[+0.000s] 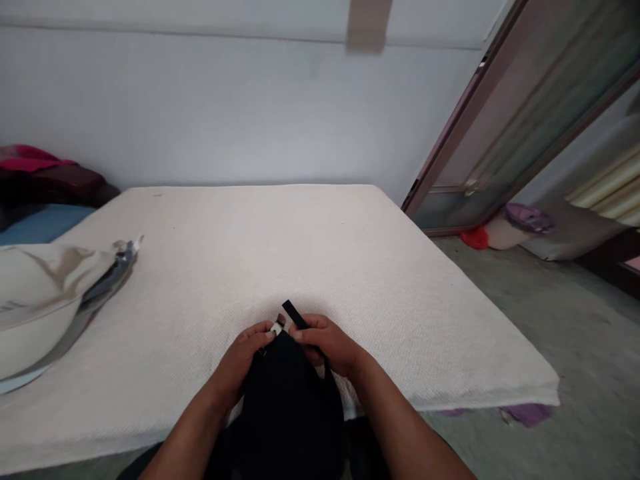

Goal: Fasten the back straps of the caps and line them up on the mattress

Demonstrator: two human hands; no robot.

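My left hand point(246, 350) is pinching the white tab point(276, 329); just beside, my right hand point(334, 343) is clamping the strap point(294, 314), slanting forward-left

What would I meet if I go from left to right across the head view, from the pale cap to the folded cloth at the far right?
Pale cap → left hand → black fabric → right hand → red thing → folded cloth.
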